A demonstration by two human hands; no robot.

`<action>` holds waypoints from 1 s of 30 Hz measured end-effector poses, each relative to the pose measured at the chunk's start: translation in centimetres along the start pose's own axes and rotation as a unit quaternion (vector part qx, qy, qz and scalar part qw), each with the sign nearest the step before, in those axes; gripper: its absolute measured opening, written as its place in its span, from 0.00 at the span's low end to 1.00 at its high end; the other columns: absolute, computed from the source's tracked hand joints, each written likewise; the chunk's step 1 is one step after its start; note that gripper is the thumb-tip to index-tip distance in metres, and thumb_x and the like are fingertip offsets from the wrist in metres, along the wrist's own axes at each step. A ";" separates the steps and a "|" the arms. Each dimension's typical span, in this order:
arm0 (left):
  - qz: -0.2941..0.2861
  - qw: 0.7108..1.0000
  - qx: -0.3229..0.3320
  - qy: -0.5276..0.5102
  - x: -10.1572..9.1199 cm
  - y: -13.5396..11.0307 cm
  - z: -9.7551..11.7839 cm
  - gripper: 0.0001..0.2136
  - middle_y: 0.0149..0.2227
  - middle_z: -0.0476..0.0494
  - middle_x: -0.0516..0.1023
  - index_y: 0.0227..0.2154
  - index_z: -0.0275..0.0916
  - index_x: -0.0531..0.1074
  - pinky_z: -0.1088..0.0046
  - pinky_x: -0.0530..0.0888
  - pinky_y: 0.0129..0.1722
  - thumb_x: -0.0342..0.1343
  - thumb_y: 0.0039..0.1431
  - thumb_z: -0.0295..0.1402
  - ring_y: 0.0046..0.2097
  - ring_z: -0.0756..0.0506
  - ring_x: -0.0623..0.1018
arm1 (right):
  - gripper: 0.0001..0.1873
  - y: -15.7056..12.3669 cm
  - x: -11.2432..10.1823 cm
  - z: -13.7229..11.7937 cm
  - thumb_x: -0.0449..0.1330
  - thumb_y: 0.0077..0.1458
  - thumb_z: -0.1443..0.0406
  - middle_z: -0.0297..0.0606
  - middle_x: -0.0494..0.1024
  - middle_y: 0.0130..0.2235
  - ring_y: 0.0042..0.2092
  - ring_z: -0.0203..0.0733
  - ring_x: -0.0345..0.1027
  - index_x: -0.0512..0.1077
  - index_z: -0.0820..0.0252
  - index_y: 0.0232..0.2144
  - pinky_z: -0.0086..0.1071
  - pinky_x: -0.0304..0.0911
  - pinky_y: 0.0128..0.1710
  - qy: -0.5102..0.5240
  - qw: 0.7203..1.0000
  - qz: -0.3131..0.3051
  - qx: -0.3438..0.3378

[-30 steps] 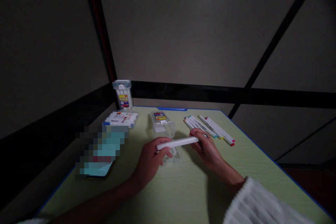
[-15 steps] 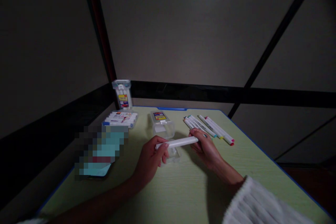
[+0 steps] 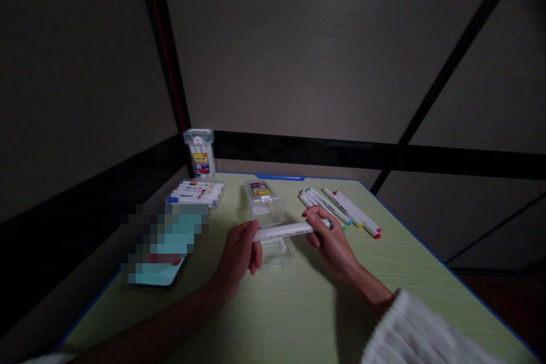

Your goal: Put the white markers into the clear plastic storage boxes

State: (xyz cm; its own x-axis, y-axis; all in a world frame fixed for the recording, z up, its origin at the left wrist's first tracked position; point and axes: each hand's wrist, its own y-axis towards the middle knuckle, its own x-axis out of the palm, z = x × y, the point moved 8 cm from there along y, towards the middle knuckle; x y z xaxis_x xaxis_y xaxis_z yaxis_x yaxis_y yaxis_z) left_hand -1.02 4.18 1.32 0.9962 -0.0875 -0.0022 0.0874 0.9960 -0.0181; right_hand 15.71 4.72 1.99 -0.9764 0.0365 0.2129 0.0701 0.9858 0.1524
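A white marker pen [image 3: 284,231] lies level between my two hands, a little above the pale green table [image 3: 298,307]. My left hand [image 3: 239,253] pinches its left end with curled fingers. My right hand [image 3: 330,239] grips its right end, where a greenish cap tip shows. Just under the marker lies a clear plastic lid or tray [image 3: 277,250]. Behind it stands an open clear marker case [image 3: 264,205] with a coloured label.
Several loose markers [image 3: 341,210] with coloured caps lie in a row at the back right. A flat pack of markers [image 3: 196,193] and an upright case [image 3: 199,152] are at the back left. A blurred teal object [image 3: 164,244] lies at the left edge.
Both hands have lifted the marker slightly and shifted it a bit toward the back. My left hand's grip has slid to the very end of the marker.
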 end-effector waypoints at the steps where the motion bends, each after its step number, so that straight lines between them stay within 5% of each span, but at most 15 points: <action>1: 0.008 1.000 -0.003 0.000 -0.2 0.0 0.0 0.16 0.05 0.56 0.59 0.16 0.38 0.58 0.82 0.51 0.10 0.43 0.50 0.44 0.08 0.56 0.55 | 0.12 0.0 0.0 -0.1 0.60 0.45 0.56 0.23 0.55 0.13 0.16 0.27 0.44 0.65 0.59 0.25 0.24 0.37 0.15 -0.004 1.000 0.000 -0.007; 7: 0.017 1.000 -0.011 0.012 -0.7 0.1 -0.6 0.19 0.05 0.56 0.56 0.11 0.38 0.57 0.81 0.49 0.10 0.42 0.50 0.43 0.09 0.57 0.53 | 0.11 0.0 -0.6 -0.4 0.61 0.44 0.59 0.25 0.57 0.15 0.17 0.28 0.46 0.64 0.58 0.22 0.24 0.39 0.15 0.002 0.998 0.015 -0.054; 14: 0.055 0.998 -0.026 0.008 -1.4 0.4 -0.8 0.20 0.05 0.55 0.55 0.08 0.38 0.56 0.79 0.48 0.11 0.42 0.49 0.43 0.09 0.57 0.53 | 0.09 -0.1 -0.2 -0.7 0.57 0.49 0.59 0.28 0.67 0.18 0.15 0.27 0.49 0.67 0.58 0.30 0.23 0.42 0.12 -0.005 0.997 -0.030 -0.077; 30: 0.075 0.997 -0.007 0.003 -1.5 0.0 0.3 0.21 0.06 0.56 0.53 0.09 0.39 0.54 0.79 0.50 0.14 0.44 0.49 0.46 0.12 0.56 0.54 | 0.16 0.2 -0.7 -0.4 0.58 0.46 0.54 0.25 0.58 0.14 0.15 0.27 0.46 0.62 0.59 0.20 0.22 0.41 0.12 -0.072 0.995 0.026 -0.065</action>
State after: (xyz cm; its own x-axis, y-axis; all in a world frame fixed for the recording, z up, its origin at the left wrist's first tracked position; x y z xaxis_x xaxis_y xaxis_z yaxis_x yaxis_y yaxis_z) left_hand -2.48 4.32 1.64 0.9979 0.0632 -0.0112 -0.0635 0.9975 -0.0306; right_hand 16.53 4.81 2.28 -0.9893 0.1188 0.0845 0.1375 0.9528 0.2705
